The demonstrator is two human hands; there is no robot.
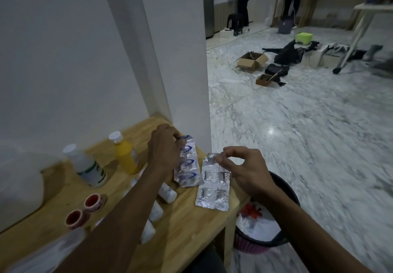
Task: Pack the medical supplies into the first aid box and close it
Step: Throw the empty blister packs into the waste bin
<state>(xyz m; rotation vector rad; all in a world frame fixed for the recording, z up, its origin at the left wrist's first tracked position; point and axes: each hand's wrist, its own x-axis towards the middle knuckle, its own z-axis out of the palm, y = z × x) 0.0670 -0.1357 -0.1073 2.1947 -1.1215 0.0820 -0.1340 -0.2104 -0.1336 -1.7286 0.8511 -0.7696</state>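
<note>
My left hand (164,147) grips the top of a silver blister pack with blue print (188,167) at the far right of the wooden table (187,226). My right hand (244,166) pinches the upper edge of a plain silver blister pack (213,190) beside it. A yellow bottle (125,153) and a clear bottle with a green label (89,166) stand to the left. Two small red-topped jars (85,210) sit near the front. White rolls (168,194) lie under my left forearm. A translucent white box (19,179) is at the left edge, blurred.
A white wall corner (180,60) rises right behind the table. A black bin (268,228) with rubbish stands on the marble floor by the table's right edge. Cardboard boxes (252,60) and dark clothes lie on the floor far off, where two people stand.
</note>
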